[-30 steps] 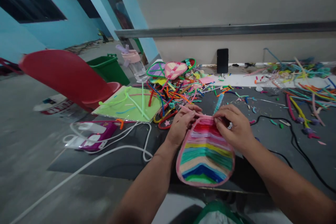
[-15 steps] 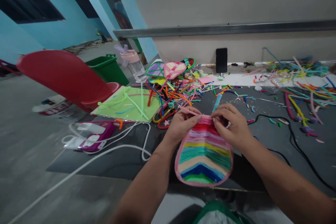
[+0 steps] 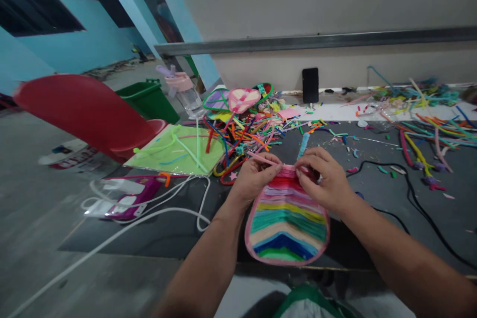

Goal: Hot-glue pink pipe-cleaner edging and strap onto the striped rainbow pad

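Observation:
A rounded panel of striped pipe cleaners (image 3: pixel 286 218) with a pink rim hangs at the table's front edge, its stripes running from pink and red at the top to blue and green below. My left hand (image 3: pixel 257 176) pinches its top left side along with a pink pipe cleaner (image 3: pixel 257 157) whose loose end sticks out to the left. At the top right, my right hand (image 3: pixel 322 176) is closed with fingertips pressed on the pink upper edge. The fingers hide part of that edge.
Loose pipe cleaners (image 3: pixel 246 134) and finished heart-like pieces (image 3: pixel 244 100) pile up behind my left hand. A green sheet (image 3: pixel 182 151), a purple power strip (image 3: pixel 137 198) and white cables lie left. A phone (image 3: pixel 310 85) leans on the wall; a black cable (image 3: pixel 410 191) runs right.
The view has shifted slightly, so the surroundings sit a little further left. Both hands keep their hold at the panel's top edge, with barely any finger movement.

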Demonstrator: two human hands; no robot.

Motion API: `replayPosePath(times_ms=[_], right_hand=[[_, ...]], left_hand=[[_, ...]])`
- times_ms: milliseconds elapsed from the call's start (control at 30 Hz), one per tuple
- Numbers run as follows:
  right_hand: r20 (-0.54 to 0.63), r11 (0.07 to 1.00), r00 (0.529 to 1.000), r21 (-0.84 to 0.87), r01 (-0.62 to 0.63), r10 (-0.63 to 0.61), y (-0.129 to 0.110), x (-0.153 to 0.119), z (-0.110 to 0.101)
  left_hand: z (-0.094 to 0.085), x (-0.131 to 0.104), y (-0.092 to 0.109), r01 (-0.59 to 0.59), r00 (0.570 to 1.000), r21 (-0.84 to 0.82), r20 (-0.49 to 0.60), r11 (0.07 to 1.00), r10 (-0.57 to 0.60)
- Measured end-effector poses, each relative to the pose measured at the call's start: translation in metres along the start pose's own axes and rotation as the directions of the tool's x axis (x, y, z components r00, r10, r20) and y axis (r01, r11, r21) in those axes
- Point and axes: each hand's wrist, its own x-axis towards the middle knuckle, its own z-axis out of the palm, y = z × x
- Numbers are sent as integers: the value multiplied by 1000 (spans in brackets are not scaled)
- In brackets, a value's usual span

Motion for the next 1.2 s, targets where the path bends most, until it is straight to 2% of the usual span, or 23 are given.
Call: replayPosePath(times_ms=[167, 233, 267, 333, 433, 533, 633, 733, 867, 1033, 1200], right_hand=[[0, 998, 1000, 63, -10, 10, -1, 0, 0], [-35, 980, 996, 186, -70, 78, 0, 1, -2], [-53, 950, 987, 281, -133, 154, 1, 2, -3], [-42, 805, 933, 521, -285, 358, 4, 3, -4], [124, 467, 817, 768, -438, 563, 11, 6, -2], [304, 243, 728, 805, -541, 614, 15, 8, 1], [443, 95, 638, 771, -630, 630, 14, 9, 4], [527, 59, 591, 714, -698, 611, 10, 10, 4], [562, 56, 572, 683, -729, 598, 9, 9, 6], [538, 89, 607, 701, -708, 585, 15, 6, 12], [541, 65, 585, 698, -713, 604, 15, 5, 15]], left_hand=[[-1, 1, 0, 15, 1000, -15, 9, 1000, -15], [-2, 1, 1, -3, 1000, -12, -17, 1000, 3], [-3, 1, 1, -11, 999, -11, -32, 1000, 11], [-5, 1, 2, -22, 998, -18, -56, 1000, 21], [-6, 2, 0, -25, 998, -40, -64, 999, 22], [-7, 3, -2, -10, 998, -70, -55, 997, 6], [-7, 5, -3, 10, 999, -79, -46, 997, -14], [-6, 6, -3, 13, 999, -81, -44, 997, -17], [-5, 9, -5, 62, 997, -80, -43, 995, -65], [-5, 14, -10, 63, 997, -70, -48, 996, -67], [-5, 16, -13, 93, 996, -114, -7, 989, -94]])
